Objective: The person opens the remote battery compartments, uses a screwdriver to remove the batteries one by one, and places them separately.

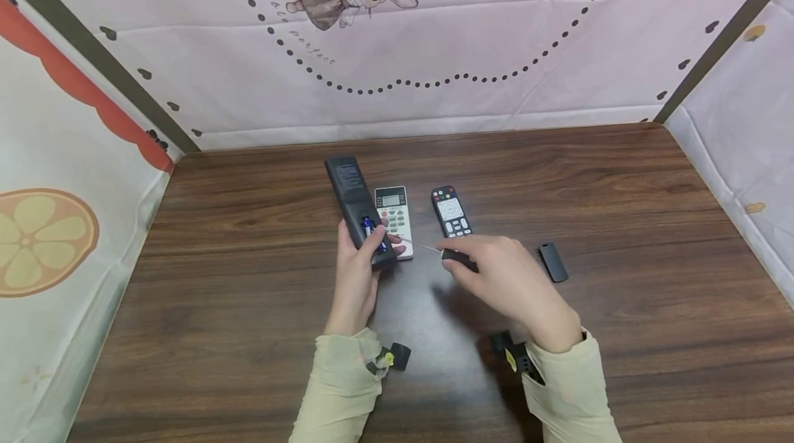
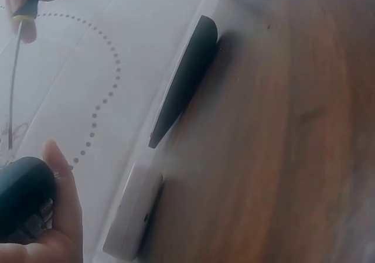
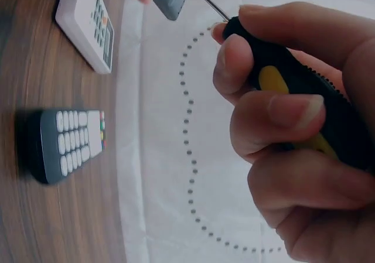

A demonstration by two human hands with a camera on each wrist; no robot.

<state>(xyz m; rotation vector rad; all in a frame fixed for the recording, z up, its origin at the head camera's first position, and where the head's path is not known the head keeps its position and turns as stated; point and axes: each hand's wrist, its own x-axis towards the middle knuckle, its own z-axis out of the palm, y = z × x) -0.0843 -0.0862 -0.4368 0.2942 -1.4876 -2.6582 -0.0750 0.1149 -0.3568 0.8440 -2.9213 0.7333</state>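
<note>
My left hand grips a long black remote control, its back turned up. Blue batteries show in its uncovered battery compartment, partly behind my thumb. In my right hand is a screwdriver with a black and yellow handle, the fingers wrapped around it. Its thin metal shaft points left toward the battery end of the remote. In the left wrist view the shaft's tip comes right at the remote's rounded end.
Beneath the held remote lies a white remote control with a small screen. A smaller black remote with white buttons lies right of it. A black battery cover rests further right on the wooden table. Printed cloth hangs behind.
</note>
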